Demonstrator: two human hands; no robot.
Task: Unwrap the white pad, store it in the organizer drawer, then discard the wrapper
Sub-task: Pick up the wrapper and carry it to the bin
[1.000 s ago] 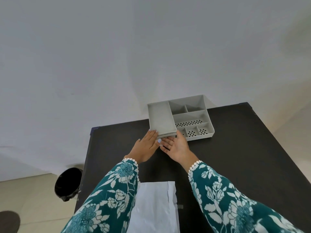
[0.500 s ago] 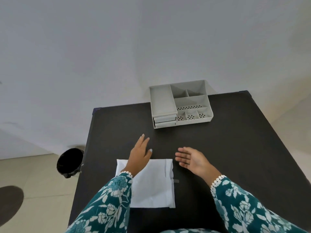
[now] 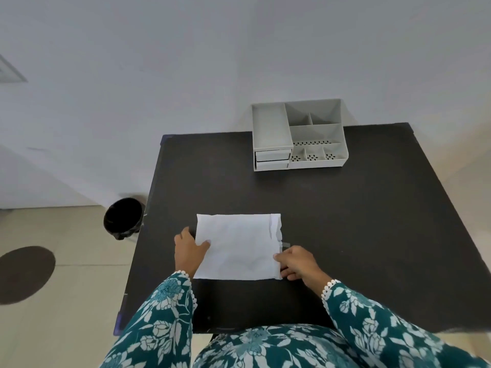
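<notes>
A flat white wrapper [image 3: 237, 245] lies on the black table [image 3: 345, 221] in front of me, its right edge torn and ragged, with a small clear tape tab sticking out. My left hand [image 3: 190, 249] grips the wrapper's left edge, thumb on top. My right hand [image 3: 296, 262] pinches its right edge near the lower corner. The grey organizer [image 3: 297, 134] stands at the table's far edge; its two small drawers [image 3: 272, 159] at the front left are closed. No pad is visible.
A black waste bin [image 3: 122, 217] stands on the tiled floor just left of the table. A dark round mat [image 3: 25, 273] lies further left on the floor. A white wall rises behind the table.
Both hands pulled back from the organizer's drawers to the wrapper. The left hand slid to its left edge and the right hand closed on its right edge. The view tilted down.
</notes>
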